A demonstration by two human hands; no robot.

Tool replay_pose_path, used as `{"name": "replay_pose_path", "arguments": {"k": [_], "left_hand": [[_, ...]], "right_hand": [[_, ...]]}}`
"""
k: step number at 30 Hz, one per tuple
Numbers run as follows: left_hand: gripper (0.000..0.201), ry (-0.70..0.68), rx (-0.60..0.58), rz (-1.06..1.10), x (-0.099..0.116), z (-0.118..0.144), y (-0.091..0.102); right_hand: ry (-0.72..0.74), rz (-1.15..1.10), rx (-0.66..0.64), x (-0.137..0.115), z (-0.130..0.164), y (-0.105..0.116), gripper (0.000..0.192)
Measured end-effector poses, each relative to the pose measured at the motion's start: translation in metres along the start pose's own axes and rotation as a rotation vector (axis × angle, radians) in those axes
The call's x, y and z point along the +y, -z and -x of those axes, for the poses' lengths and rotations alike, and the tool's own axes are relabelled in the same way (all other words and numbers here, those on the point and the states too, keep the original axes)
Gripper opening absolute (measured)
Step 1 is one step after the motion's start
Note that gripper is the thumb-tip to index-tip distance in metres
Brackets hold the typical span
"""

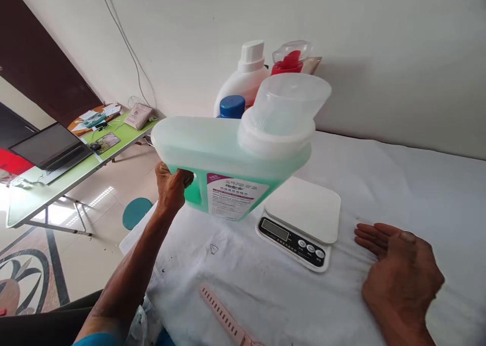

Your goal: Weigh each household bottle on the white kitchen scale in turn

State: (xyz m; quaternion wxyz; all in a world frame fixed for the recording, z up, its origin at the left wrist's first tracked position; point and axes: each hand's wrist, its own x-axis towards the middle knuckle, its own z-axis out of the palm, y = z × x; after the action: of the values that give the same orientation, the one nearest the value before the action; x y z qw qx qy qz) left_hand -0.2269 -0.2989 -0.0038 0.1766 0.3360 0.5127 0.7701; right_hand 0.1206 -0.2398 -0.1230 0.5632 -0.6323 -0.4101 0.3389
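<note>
The left hand grips the handle of the green detergent jug and holds it in the air, above the counter. The scale beside it carries nothing yet. The right hand lies flat and open near the scale.

The detergent jug is translucent, smooth plastic with a glossy paper label; its ribbed cap is frosted plastic. The scale has a smooth, matt white plastic platform and a glossy black panel. The table cover is white, wrinkled cloth, stained near its front edge.
</note>
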Motion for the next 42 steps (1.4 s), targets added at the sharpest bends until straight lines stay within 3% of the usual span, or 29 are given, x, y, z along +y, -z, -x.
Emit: {"name": "replay_pose_path", "arguments": {"k": [10, 24, 28, 31, 35, 38, 42], "left_hand": [[0.08, 0.086, -0.032, 0.029, -0.031, -0.005, -0.005], [0.079, 0.056, 0.017, 0.052, -0.061, -0.021, -0.04], [0.073, 0.004, -0.048, -0.026, -0.064, -0.029, -0.036], [0.065, -0.069, -0.092, -0.23, -0.059, -0.025, -0.027], [0.061, -0.231, 0.005, -0.434, -0.061, -0.003, -0.016], [0.07, -0.274, 0.011, -0.519, -0.075, 0.017, -0.009], [0.079, -0.213, -0.034, -0.608, -0.1, 0.026, 0.001]], "right_hand": [[0.025, 0.015, -0.005, -0.001, 0.001, 0.001, 0.034], [0.044, 0.039, -0.036, 0.004, 0.002, 0.004, 0.048], [-0.006, -0.056, -0.022, -0.009, -0.002, 0.005, 0.051], [0.092, -0.083, -0.023, -0.038, -0.017, -0.001, 0.047], [0.26, -0.016, -0.229, -0.088, -0.055, -0.036, 0.045], [0.255, -0.035, -0.466, -0.115, -0.092, -0.089, 0.057], [0.229, -0.119, -0.545, -0.13, -0.131, -0.163, 0.057]]}}
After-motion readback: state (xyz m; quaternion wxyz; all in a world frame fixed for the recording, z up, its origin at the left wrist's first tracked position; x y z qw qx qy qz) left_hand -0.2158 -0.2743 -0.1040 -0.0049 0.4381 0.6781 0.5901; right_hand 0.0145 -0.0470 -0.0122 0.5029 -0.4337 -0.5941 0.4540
